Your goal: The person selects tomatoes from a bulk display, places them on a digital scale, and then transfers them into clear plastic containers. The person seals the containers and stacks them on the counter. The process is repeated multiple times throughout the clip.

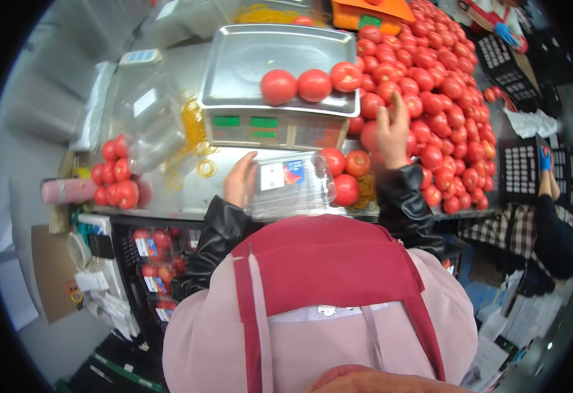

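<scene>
Clear plastic clamshell punnet [291, 185] sits at the near edge of the bench [168, 196], directly in front of the person, labelled lid up; through the plastic it looks empty, though glare hides part of it. Left hand [239, 180] grips the punnet's left end, fingers curled over the corner. Right hand [391, 128] is stretched forward into the tomato heap [443, 98], fingers closing round one tomato; whether it is lifted clear cannot be told. The two hands are well apart.

Just right of the punnet: three loose tomatoes [347, 173] lying on a clump of yellow rubber bands [365, 190]. Behind the punnet: digital scale [267, 128] with steel weighing tray [247, 59]; three tomatoes [313, 82] rest along the tray's front edge.

Left end of the bench: filled punnets of tomatoes [113, 177], more scattered rubber bands [195, 141], a stack of empty clear punnets [149, 124]. Crate under the bench [155, 262] holds packed, labelled punnets.

Far right: another person's blue-gloved hand [545, 157] beside black trays [519, 170].

Progress, judged: weighing looks part done, three tomatoes on the tray; current punnet not yet filled or banded; several packs already finished; large heap left
</scene>
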Available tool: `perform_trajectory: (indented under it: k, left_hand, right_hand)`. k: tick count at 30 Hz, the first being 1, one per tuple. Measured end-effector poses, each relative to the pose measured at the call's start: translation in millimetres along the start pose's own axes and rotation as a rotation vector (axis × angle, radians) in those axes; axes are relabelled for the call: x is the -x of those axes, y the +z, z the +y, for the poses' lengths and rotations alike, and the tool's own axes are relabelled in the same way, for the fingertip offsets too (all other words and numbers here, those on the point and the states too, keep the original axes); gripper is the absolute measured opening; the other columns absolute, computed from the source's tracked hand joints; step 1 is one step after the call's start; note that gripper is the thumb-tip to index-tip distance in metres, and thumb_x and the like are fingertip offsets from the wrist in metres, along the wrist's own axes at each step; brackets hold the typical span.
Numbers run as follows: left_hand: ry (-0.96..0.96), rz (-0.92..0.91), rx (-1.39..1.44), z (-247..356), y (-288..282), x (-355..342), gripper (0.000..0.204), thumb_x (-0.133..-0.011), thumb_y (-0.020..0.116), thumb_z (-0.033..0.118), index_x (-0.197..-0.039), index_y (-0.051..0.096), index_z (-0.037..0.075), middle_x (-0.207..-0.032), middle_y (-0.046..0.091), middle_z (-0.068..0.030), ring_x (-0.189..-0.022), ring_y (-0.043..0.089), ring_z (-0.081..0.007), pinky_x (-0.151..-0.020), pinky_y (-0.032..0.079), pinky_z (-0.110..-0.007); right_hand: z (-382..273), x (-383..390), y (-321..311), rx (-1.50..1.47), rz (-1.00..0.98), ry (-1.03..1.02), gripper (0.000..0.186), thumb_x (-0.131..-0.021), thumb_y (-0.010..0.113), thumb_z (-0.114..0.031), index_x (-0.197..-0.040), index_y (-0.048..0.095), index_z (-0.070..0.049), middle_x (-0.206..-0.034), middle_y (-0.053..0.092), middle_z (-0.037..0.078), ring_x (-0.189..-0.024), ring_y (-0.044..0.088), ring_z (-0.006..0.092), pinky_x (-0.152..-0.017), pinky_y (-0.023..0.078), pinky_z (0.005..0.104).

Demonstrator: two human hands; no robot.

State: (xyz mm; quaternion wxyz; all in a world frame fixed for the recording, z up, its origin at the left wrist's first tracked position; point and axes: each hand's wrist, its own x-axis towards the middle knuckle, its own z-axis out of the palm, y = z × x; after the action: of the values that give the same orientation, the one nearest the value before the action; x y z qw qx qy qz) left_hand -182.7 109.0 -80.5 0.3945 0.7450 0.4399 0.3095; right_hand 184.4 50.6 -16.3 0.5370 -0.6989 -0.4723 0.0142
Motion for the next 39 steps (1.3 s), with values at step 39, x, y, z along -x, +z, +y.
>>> perform_trajectory:
  k: [39]
  left_hand:
    - [-0.322,-0.433,1.552,96.8,-49.1,-82.1,0.078,-0.089,0.064,0.055,-0.147,0.038,0.011,-0.130,0.050,-0.0197,-0.110,0.058,-0.0309,-0.086,0.055,-0.041]
  right_hand:
    - [-108.3,13.9,-12.2,-0.556,-0.830,0.449,0.066,-0.075,0.075,-0.022,-0.133,0.052,-0.001,-0.117,0.060,0.009,-0.106,0.061,0.0185,-0.094,0.050,0.0334]
